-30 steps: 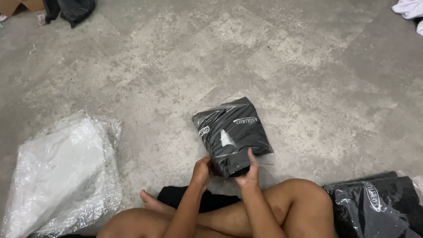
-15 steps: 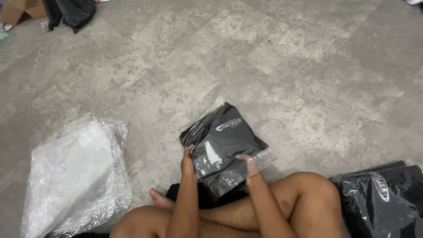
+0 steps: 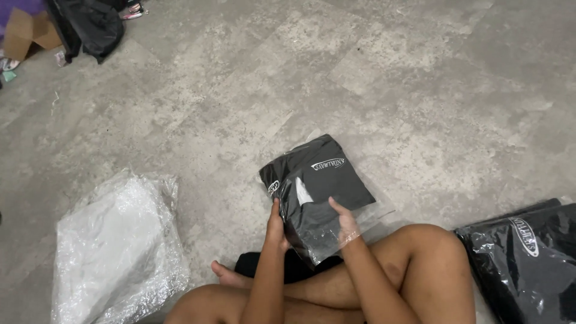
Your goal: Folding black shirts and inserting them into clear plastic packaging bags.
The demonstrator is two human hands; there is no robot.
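Here the person sits cross-legged on a grey concrete floor (image 3: 360, 72), both hands on a folded black garment in a clear plastic bag (image 3: 315, 192). The left hand (image 3: 276, 225) grips the bag's left edge, fingers closed around it. The right hand (image 3: 345, 223) lies on the bag's lower right part, fingers pressed on the plastic; it seems to pinch the film, though the view is too small to be sure. The bag is tilted, its far end resting on the floor just ahead of the knees. Well to the left lies a heap of empty clear plastic bags (image 3: 117, 249). By the right knee sits a stack of bagged black garments (image 3: 528, 258). A cardboard box (image 3: 27, 33) and dark cloth (image 3: 90, 27) lie in the far left corner.
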